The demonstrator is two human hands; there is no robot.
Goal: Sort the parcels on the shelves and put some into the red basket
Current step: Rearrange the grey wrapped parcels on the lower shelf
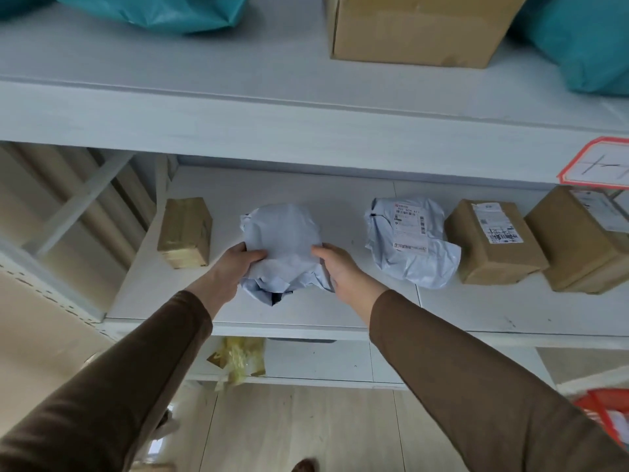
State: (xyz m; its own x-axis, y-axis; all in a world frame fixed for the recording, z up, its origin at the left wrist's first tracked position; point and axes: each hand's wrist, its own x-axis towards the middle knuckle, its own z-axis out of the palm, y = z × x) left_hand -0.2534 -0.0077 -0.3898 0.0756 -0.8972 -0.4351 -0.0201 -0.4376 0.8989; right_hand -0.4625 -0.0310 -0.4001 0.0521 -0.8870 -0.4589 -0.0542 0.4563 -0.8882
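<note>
Step in hand, as judged: handling one parcel on the middle shelf (306, 311), either lifting it off or setting it straight; which of the two cannot be told. The left hand (235, 267) grips the near left side of the white bag (284, 240), thumb curled over the top of the crumpled plastic; the right hand (340, 267) holds the opposite side, thumb pressed on top, fingers hidden behind the bag. The bag rests on the shelf near its front edge, a dark patch showing at its lower fold. No label shows on its upper face (the second bag (408, 240) to the right carries a printed one, face up). The next move, if the bag is bound for the red basket (609, 420), calls for a lift clear of the shelf lip and a carry down to the right, where the basket sits at floor level, only partly in view. Loose plastic may slip; a firm two-sided hold seems advisable. Surface: white shelving boards, lightly scuffed. A small box (185, 233) stands left of the held bag; two brown boxes (493, 240) stand at right. The upper shelf carries a large carton (418, 28) and teal bags (585, 46). A red-edged tag (599, 165) is fixed on the shelf front. Floor is pale wood.
</note>
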